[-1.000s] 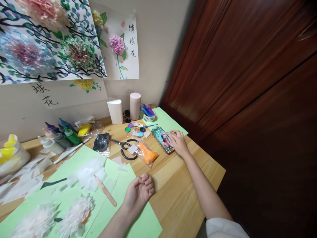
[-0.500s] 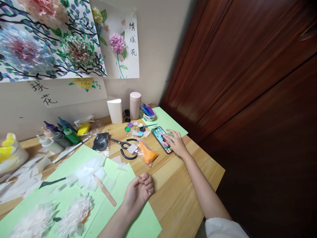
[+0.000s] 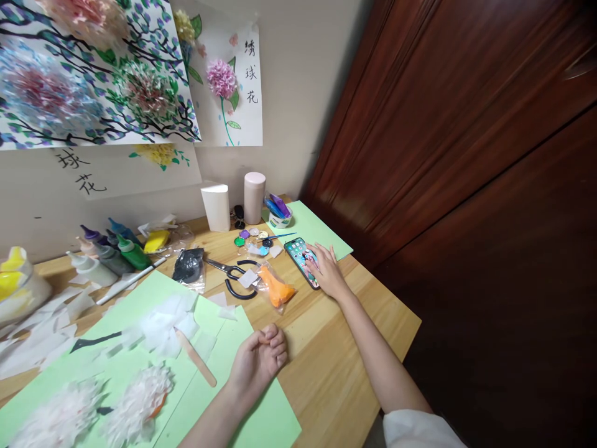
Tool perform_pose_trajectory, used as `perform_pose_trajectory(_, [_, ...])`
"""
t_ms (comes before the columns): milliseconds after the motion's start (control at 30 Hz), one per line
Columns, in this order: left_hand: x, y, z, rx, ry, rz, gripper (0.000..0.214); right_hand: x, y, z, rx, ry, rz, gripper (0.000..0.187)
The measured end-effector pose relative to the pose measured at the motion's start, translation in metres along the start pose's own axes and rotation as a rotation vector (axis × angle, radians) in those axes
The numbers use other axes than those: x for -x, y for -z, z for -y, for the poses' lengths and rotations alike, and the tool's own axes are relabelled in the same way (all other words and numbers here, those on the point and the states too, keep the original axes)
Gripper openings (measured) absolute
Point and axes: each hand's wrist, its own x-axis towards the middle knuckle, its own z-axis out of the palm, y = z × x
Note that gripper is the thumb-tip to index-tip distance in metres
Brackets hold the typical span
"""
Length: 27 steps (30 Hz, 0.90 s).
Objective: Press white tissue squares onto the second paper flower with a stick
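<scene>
A smartphone (image 3: 298, 254) lies flat on the table with its screen lit and app icons showing. Over its right side my right hand (image 3: 326, 274) is spread, fingers stretched out, fingertips at the screen. My left hand (image 3: 261, 359) rests palm up across the edge of a green sheet (image 3: 273, 417) and the bare wood, its fingers curled in with nothing visible in them. On the green sheet are white ruffled paper flowers (image 3: 140, 401), a wooden stick (image 3: 198, 359) and thin white paper pieces (image 3: 170, 326).
Scissors (image 3: 233, 270) and a bag of orange clay (image 3: 276, 289) lie near the phone. Paint bottles (image 3: 109, 258), a black packet (image 3: 189, 266), a white cup (image 3: 217, 208) and a pink tumbler (image 3: 254, 199) stand or lie toward the wall. A dark wooden cabinet (image 3: 466, 155) rises at right.
My right hand has shifted slightly left over the phone, its fingers now lying lower across the screen. The left hand stays in place. The view has moved a little.
</scene>
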Motion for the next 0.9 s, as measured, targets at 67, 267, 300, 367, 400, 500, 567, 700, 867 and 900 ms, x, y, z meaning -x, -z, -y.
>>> perform_pose_trajectory(67, [0.0,0.0,0.0,-0.004,0.002,-0.001,0.017,0.0,-0.001,-0.001,-0.012,-0.037,-0.048,0.041])
perform_pose_trajectory(267, [0.001,-0.002,0.0,-0.028,-0.004,-0.007,0.017,0.0,-0.001,0.001,-0.052,-0.066,-0.059,0.036])
perform_pose_trajectory(300, [0.001,-0.002,0.0,-0.028,-0.005,-0.009,0.017,0.0,0.0,0.002,-0.052,-0.062,-0.063,0.034])
perform_pose_trajectory(367, [0.001,-0.002,0.0,-0.027,-0.006,-0.013,0.018,0.0,0.002,0.003,-0.052,-0.051,-0.083,0.031])
perform_pose_trajectory(400, [0.001,-0.002,0.0,-0.026,-0.006,-0.016,0.017,0.0,0.004,0.003,-0.056,-0.044,-0.096,0.03])
perform_pose_trajectory(500, [0.001,-0.001,0.0,-0.02,-0.003,-0.013,0.016,0.0,0.008,0.001,-0.097,-0.02,-0.115,0.03])
perform_pose_trajectory(567, [0.0,-0.001,0.0,-0.014,0.002,-0.007,0.016,0.0,0.01,-0.002,-0.127,-0.011,-0.113,0.032])
perform_pose_trajectory(700, [0.0,-0.001,0.0,-0.001,0.004,-0.002,0.015,0.001,0.013,-0.005,-0.141,-0.016,-0.117,0.034])
perform_pose_trajectory(867, [0.001,-0.002,0.0,-0.001,0.0,-0.001,0.013,0.001,0.01,-0.002,-0.172,0.016,-0.063,0.028])
perform_pose_trajectory(900, [0.001,-0.002,0.0,0.0,0.001,0.003,0.013,0.001,0.008,0.0,-0.17,0.029,-0.046,0.028])
